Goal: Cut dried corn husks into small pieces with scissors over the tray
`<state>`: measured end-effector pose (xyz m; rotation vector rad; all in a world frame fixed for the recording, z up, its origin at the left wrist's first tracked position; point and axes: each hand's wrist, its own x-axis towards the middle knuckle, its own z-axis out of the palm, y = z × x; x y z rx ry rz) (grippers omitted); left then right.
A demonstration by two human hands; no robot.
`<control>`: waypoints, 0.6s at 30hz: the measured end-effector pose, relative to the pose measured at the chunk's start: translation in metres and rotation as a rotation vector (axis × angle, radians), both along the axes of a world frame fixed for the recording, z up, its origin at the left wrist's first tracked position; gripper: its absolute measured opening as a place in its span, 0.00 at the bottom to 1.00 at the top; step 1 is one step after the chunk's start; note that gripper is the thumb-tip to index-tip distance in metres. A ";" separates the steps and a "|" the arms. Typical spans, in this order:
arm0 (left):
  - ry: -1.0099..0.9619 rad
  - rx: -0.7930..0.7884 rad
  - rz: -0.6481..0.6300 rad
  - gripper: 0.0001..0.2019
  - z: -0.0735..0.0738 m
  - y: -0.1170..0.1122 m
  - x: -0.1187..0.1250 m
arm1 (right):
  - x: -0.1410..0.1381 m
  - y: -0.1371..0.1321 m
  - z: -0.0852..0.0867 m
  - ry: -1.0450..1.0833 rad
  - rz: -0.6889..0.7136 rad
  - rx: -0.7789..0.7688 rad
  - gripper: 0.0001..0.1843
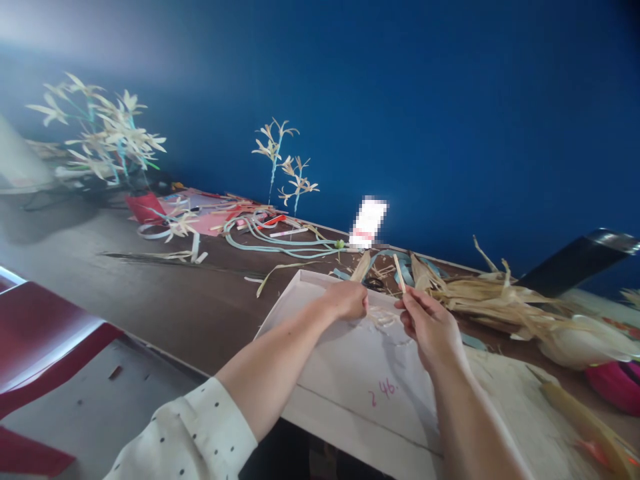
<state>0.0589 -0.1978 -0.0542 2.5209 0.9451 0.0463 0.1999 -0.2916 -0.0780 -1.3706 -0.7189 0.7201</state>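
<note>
My left hand (349, 300) is closed in a fist over the upper part of a white box lid (345, 373); whatever its fingers hold is hidden. A pale strip of dried husk (361, 268) rises just behind the fist, and I cannot tell whether the hand grips it. Between thumb and fingers, my right hand (425, 323) pinches a thin pale stick (399, 273) that points up. Thin pale shreds (385, 317) lie on the lid between the hands. Pink handwriting marks the lid's surface.
Dried husks (490, 297) are heaped at right, beside a dark cylinder (575, 263). Pale-blue tubing (280, 248) coils on the brown table (210, 307). Husk-like flowers (115, 133) stand back left, with two smaller sprigs (274, 157) against the blue wall. A blurred white rectangle (369, 222) stands upright behind.
</note>
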 end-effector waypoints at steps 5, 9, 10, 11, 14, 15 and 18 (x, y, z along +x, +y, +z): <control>-0.053 -0.072 0.009 0.10 0.003 0.001 -0.002 | -0.001 -0.001 0.001 -0.003 0.017 -0.014 0.23; -0.199 -0.195 0.048 0.10 0.001 0.006 -0.003 | -0.002 -0.002 0.003 0.031 0.018 -0.044 0.22; -0.237 -0.210 0.060 0.10 0.001 0.007 -0.003 | -0.002 -0.002 0.004 0.060 0.023 -0.054 0.22; -0.271 -0.223 0.065 0.11 0.001 0.008 -0.004 | -0.002 -0.003 0.005 0.095 0.034 -0.063 0.23; -0.342 -0.257 0.056 0.11 0.002 0.009 -0.004 | -0.003 -0.004 0.007 0.195 0.095 -0.098 0.24; -0.357 -0.263 0.056 0.11 0.002 0.009 -0.004 | -0.003 -0.004 0.008 0.215 0.116 -0.118 0.24; -0.385 -0.256 0.064 0.11 0.003 0.010 -0.004 | -0.002 -0.004 0.008 0.233 0.152 -0.182 0.24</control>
